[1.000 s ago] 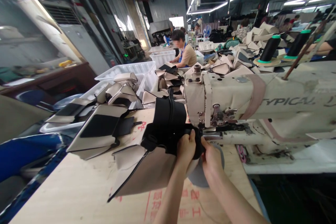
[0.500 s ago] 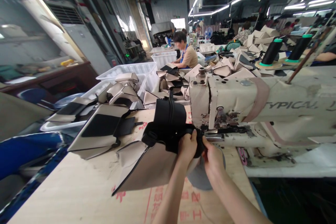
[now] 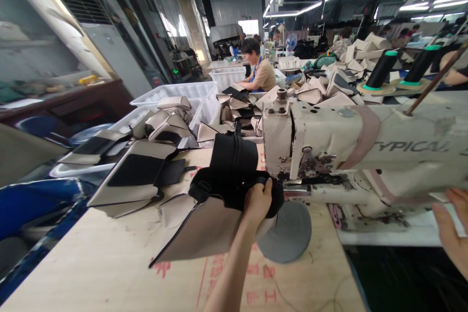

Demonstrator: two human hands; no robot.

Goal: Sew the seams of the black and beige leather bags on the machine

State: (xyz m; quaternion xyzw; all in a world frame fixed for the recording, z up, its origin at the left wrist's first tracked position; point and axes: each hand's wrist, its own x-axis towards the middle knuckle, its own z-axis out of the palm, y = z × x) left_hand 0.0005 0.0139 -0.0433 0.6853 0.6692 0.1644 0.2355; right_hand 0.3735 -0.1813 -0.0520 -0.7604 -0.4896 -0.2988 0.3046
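Observation:
My left hand (image 3: 258, 201) is closed on the black edge of a beige and black fabric bag (image 3: 199, 231). The bag lies tilted on the wooden table, its black upper part (image 3: 234, 153) standing up and one edge under the head of the sewing machine (image 3: 283, 141). Which layers my fingers pinch is hidden. At the far right, my right hand (image 3: 453, 226) is open beside the machine's base, its fingers apart and partly cut off by the frame edge. A round grey disc (image 3: 287, 234) lies on the table just below the machine's arm.
Another beige and black piece (image 3: 135, 170) lies to the left. White plastic crates (image 3: 175, 91) filled with similar pieces stand behind it. Two black thread cones (image 3: 380, 70) rise above the machine. Across the piles sits a co-worker (image 3: 261, 73). A blue-lined container (image 3: 36, 214) is at lower left.
My right hand has let go of the bag's edge and moved far right, beside the machine's base. My left hand keeps its hold. The grey disc is now more exposed.

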